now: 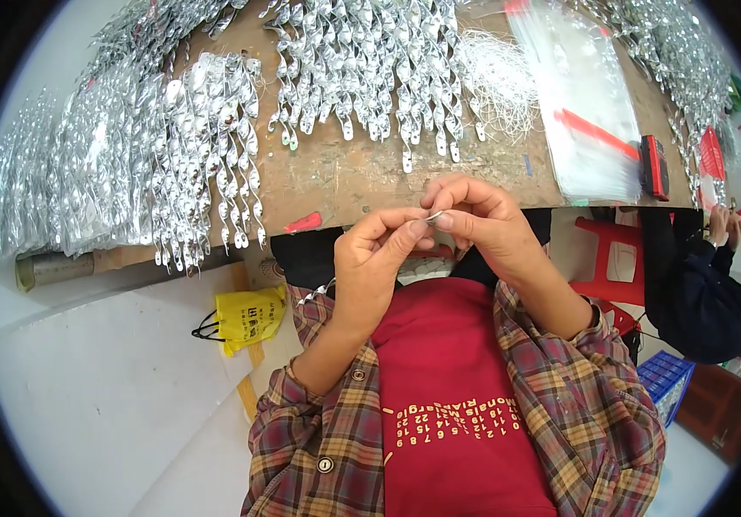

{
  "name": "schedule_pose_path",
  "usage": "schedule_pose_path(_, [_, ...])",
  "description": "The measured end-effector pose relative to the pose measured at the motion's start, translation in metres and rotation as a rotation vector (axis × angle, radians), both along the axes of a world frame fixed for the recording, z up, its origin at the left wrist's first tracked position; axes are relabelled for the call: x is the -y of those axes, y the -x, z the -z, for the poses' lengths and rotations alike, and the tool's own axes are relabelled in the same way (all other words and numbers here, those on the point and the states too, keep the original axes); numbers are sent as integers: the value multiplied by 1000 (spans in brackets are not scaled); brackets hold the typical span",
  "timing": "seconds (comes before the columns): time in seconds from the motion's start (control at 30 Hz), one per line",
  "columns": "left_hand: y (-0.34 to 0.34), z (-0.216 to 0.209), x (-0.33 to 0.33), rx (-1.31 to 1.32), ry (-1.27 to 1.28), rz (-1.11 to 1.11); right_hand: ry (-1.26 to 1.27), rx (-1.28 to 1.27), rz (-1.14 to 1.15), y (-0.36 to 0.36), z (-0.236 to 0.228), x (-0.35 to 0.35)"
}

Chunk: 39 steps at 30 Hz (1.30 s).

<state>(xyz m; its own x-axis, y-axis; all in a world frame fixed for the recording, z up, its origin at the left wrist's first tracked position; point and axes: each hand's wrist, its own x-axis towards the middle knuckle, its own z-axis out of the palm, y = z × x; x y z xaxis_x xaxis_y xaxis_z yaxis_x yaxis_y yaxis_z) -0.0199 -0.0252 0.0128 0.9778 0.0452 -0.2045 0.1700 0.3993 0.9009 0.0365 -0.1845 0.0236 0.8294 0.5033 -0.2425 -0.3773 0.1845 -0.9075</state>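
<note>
At the left end of the counter [327,177] lies a heap of silver twisted strips in clear wrap [86,164]. Just right of it, a bundle of bare silver twists [202,164] hangs its rounded ends over the near edge. Below that edge, on the near side, is a yellow bag [250,319] with dark handles. A red scrap [304,222] lies on the counter at its near edge, and beyond it, on the far side, a broad row of silver spirals [366,69] lies with its tips pointing near.

The left hand [375,254] pinches a thin silver piece [433,216] between thumb and finger, in front of the counter's near edge. A short twisted length [317,294] shows just left of its wrist; whether it joins the pinched piece is hidden. The right hand [491,220] grips the same piece, its thumb and fingertips close against the left ones.

Farther right are a tangle of fine pale loops [498,82], then a stack of clear sleeves [590,129] with red strips, and a red-and-black box [654,168] beside the sleeves. Nearer stands a red stool [607,258]. At the right, a co-worker in dark clothing [697,293] sits near a blue crate [665,379].
</note>
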Motion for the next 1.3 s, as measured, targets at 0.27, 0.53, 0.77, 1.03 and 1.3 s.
schedule_pose_path(0.27, [-2, 0, 1, -38, 46, -4, 42, 6, -23, 0, -1, 3])
schedule_pose_path(0.53, [0, -2, 3, 227, -535, -27, 449, 792, -51, -7, -17, 1])
schedule_pose_path(0.77, [0, -3, 2, 265, -594, -87, 604, 1071, -10, 0, -18, -1])
schedule_pose_path(1.03, [-7, 0, -8, -209, 328, 181, 308, 800, 4, -1, -1, 4])
schedule_pose_path(1.3, [-5, -3, -8, -156, 329, 189, 218, 762, 62, -3, 7, 10])
